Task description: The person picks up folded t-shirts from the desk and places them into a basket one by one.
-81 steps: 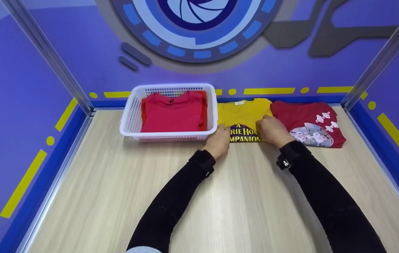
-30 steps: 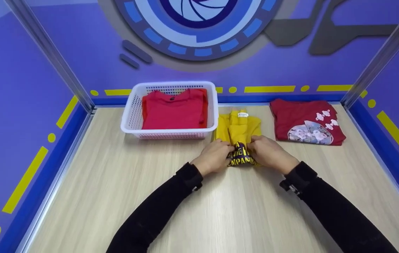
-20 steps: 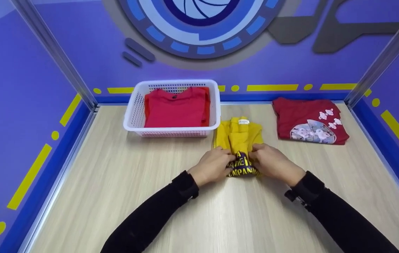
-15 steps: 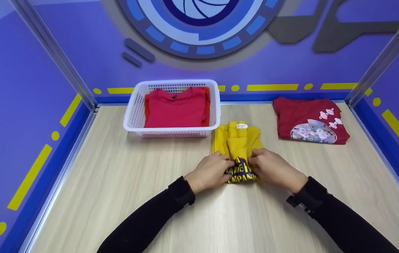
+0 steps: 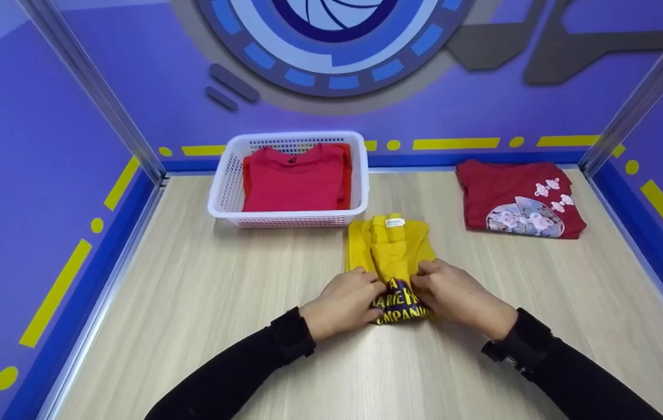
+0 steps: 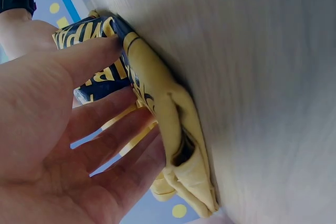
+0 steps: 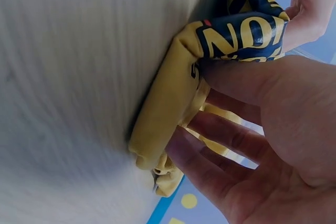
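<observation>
A folded yellow T-shirt (image 5: 391, 248) with a dark blue print lies on the wooden table (image 5: 203, 303), bunched at its near end. My left hand (image 5: 344, 302) pinches the left side of that near edge, thumb over the print and fingers under the cloth (image 6: 157, 108). My right hand (image 5: 455, 296) pinches the right side the same way, around the yellow T-shirt (image 7: 178, 98). The two hands sit close together with the printed fold squeezed between them.
A white plastic basket (image 5: 220, 195) holding a folded red shirt (image 5: 296, 184) stands behind and left of the yellow one. A folded dark red shirt (image 5: 518, 195) with a floral print lies at the back right. Purple walls and metal posts enclose the table.
Both hands have dragged the yellow shirt from the back wall toward me, bunching its printed end. Over the last second it slid a little further toward me; the grip is unchanged.
</observation>
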A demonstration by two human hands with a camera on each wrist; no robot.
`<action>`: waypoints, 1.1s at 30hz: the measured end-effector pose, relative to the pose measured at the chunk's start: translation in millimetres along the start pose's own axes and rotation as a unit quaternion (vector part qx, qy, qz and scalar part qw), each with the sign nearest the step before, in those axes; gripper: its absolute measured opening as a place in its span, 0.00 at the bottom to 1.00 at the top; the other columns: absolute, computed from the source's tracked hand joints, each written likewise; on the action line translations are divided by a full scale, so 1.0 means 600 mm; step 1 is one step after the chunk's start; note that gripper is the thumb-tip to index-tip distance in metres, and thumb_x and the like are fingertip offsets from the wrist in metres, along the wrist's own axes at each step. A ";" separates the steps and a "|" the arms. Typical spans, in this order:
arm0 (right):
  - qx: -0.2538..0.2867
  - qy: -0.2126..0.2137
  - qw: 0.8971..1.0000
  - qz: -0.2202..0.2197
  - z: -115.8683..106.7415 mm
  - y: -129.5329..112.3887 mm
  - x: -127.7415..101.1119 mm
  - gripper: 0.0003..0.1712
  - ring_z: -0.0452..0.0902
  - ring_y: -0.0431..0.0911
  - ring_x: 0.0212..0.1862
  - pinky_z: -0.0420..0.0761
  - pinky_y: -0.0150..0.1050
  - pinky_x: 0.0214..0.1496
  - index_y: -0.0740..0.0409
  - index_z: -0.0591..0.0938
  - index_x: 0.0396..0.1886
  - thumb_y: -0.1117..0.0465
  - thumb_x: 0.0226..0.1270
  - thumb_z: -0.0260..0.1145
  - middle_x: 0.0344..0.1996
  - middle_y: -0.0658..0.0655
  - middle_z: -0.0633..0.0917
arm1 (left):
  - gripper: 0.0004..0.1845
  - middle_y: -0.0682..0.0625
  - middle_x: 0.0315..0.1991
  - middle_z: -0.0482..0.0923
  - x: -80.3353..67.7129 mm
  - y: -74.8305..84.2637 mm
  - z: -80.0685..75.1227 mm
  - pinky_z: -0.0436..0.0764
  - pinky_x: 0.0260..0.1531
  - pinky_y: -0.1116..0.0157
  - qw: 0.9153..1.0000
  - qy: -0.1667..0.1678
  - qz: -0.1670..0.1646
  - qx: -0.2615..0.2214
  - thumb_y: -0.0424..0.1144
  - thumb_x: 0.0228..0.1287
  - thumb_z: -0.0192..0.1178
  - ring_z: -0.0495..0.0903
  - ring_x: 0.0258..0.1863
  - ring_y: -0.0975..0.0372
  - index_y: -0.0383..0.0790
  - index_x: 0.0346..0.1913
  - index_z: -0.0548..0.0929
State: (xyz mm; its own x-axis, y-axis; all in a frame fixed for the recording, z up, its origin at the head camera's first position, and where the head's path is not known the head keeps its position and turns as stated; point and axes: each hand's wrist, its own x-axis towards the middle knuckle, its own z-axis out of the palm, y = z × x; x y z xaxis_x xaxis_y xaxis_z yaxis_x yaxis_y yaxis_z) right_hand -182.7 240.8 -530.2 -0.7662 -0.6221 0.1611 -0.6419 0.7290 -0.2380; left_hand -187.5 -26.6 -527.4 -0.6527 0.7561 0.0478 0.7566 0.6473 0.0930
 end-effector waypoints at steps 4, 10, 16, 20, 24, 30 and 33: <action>0.001 -0.006 1.000 0.011 0.001 -0.004 -0.004 0.06 0.75 0.47 0.38 0.82 0.42 0.40 0.55 0.92 0.43 0.65 0.70 0.79 0.36 0.51 0.81 | 0.21 0.53 0.49 0.89 -0.013 0.001 0.000 0.83 0.40 0.63 1.000 0.000 0.002 0.009 0.56 0.71 0.75 0.83 0.43 0.58 0.47 0.56 0.92; 0.005 -0.011 0.999 0.035 0.003 -0.008 -0.008 0.13 0.76 0.46 0.41 0.82 0.41 0.42 0.56 0.93 0.52 0.64 0.70 0.80 0.39 0.51 0.83 | 0.23 0.51 0.51 0.89 -0.034 0.000 0.001 0.85 0.43 0.63 1.000 -0.009 -0.010 0.017 0.59 0.74 0.72 0.83 0.46 0.58 0.46 0.59 0.91; 0.019 -0.017 0.998 0.065 0.003 -0.009 -0.010 0.17 0.75 0.45 0.42 0.80 0.39 0.42 0.56 0.93 0.57 0.62 0.69 0.81 0.39 0.50 0.83 | 0.25 0.50 0.52 0.88 -0.054 -0.006 0.000 0.86 0.42 0.62 0.999 -0.017 -0.024 0.016 0.60 0.75 0.70 0.83 0.47 0.57 0.46 0.63 0.89; 0.017 -0.020 0.996 0.084 0.002 -0.010 -0.012 0.17 0.74 0.45 0.41 0.78 0.39 0.42 0.57 0.93 0.56 0.60 0.69 0.82 0.38 0.49 0.82 | 0.26 0.50 0.50 0.88 -0.065 -0.015 -0.001 0.86 0.42 0.61 0.999 -0.016 -0.032 0.015 0.60 0.74 0.71 0.83 0.46 0.57 0.45 0.62 0.90; 0.009 -0.022 0.994 0.102 0.001 -0.011 -0.015 0.17 0.73 0.44 0.40 0.76 0.38 0.41 0.57 0.93 0.54 0.58 0.68 0.83 0.36 0.49 0.79 | 0.26 0.49 0.50 0.88 -0.076 -0.026 -0.003 0.87 0.43 0.61 0.999 -0.009 -0.042 0.014 0.61 0.73 0.72 0.84 0.46 0.57 0.45 0.59 0.91; 0.016 -0.024 0.992 0.121 -0.002 -0.011 -0.020 0.17 0.70 0.43 0.38 0.72 0.36 0.39 0.57 0.93 0.52 0.56 0.67 0.84 0.34 0.48 0.76 | 0.24 0.49 0.47 0.87 -0.086 -0.037 -0.004 0.87 0.42 0.60 0.999 0.001 -0.047 -0.002 0.61 0.72 0.73 0.83 0.45 0.56 0.45 0.56 0.91; 0.026 -0.029 0.991 0.124 -0.003 -0.011 -0.020 0.17 0.69 0.42 0.36 0.71 0.36 0.38 0.57 0.93 0.51 0.55 0.68 0.83 0.34 0.48 0.76 | 0.24 0.50 0.46 0.86 -0.089 -0.040 -0.004 0.86 0.41 0.60 0.999 -0.001 -0.048 -0.009 0.61 0.71 0.73 0.82 0.44 0.57 0.45 0.55 0.91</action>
State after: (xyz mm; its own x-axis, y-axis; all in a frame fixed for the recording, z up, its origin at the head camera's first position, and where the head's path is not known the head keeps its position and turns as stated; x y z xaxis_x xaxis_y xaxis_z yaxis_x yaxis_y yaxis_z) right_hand -169.4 243.9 -529.1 -0.8967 -0.4411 0.0371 -0.4297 0.8473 -0.3122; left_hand -171.0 -82.8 -529.7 -0.7226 0.6903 0.0351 0.6891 0.7155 0.1148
